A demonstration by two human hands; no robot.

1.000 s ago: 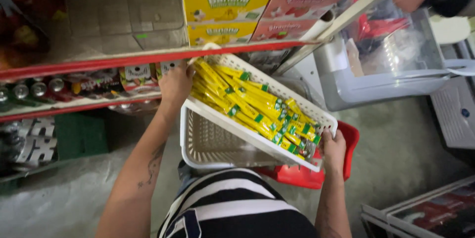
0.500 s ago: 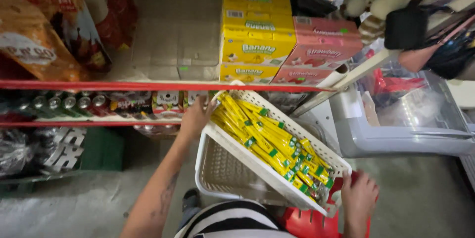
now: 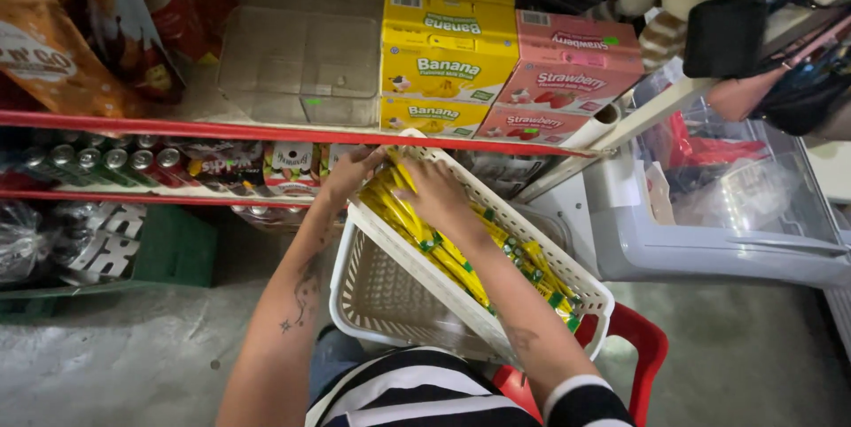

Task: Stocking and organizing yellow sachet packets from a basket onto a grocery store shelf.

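**Two hands at a tilted basket of yellow packets**

Two bare hands at the far end of a white slatted basket, tipped steeply with its open side facing left and its far end close under a red shelf edge. Left hand curled over the far rim, fingers wrapped around the plastic edge, forearm tattooed. Right hand laid flat onto a stack of long yellow packets with green tips, fingers bent down among the upper ends; whether pinching a single packet, cannot tell. Packets piled along the lower side of the basket, running from the far end toward the near corner, touching the slatted wall. Red stool just behind the near corner of the basket. Striped black-and-white top at the bottom edge.

Above the shelf edge: yellow cartons stacked beside pink cartons, a clear plastic box to their left, snack bags at the far left. Below: a row of cans and small drink boxes. Green crate on the floor at left. White chest freezer with a glass lid at right.
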